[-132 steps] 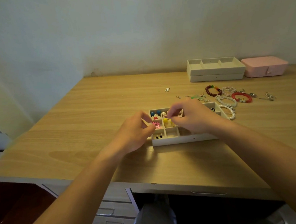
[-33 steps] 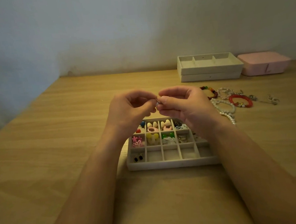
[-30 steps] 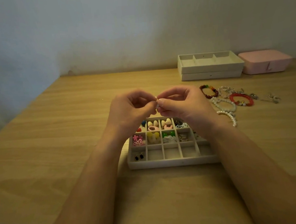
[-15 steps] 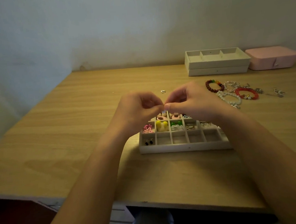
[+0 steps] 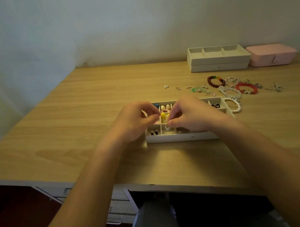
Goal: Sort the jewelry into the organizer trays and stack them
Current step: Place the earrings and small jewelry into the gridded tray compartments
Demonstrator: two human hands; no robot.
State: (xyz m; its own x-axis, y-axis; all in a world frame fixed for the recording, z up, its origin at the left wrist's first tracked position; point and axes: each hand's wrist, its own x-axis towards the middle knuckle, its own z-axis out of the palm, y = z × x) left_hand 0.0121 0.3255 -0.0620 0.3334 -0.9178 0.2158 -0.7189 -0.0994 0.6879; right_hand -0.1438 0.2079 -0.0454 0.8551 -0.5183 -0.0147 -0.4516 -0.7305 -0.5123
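Observation:
A white organizer tray (image 5: 182, 138) with several small compartments lies on the wooden table (image 5: 84, 119), holding colourful earrings and beads. Both hands hover over it, fingers curled. My right hand (image 5: 191, 114) pinches a tiny pale earring (image 5: 167, 128) just over a front-row compartment. My left hand (image 5: 137, 122) has thumb and forefinger pressed together beside it; nothing shows between them. The hands hide much of the tray's middle. Loose bracelets lie to the right: brown beads (image 5: 215, 81), red (image 5: 246, 88), pearls (image 5: 235, 105).
Two stacked white trays (image 5: 217, 59) and a pink box (image 5: 272, 57) stand at the back right by the wall. Small loose pieces (image 5: 166, 86) and a green charm (image 5: 196, 89) lie behind the tray. Drawers (image 5: 118, 208) sit under the table's front edge.
Both hands came down from in front of me to just over the tray, and their fingertips moved slightly apart. The view tilted downward.

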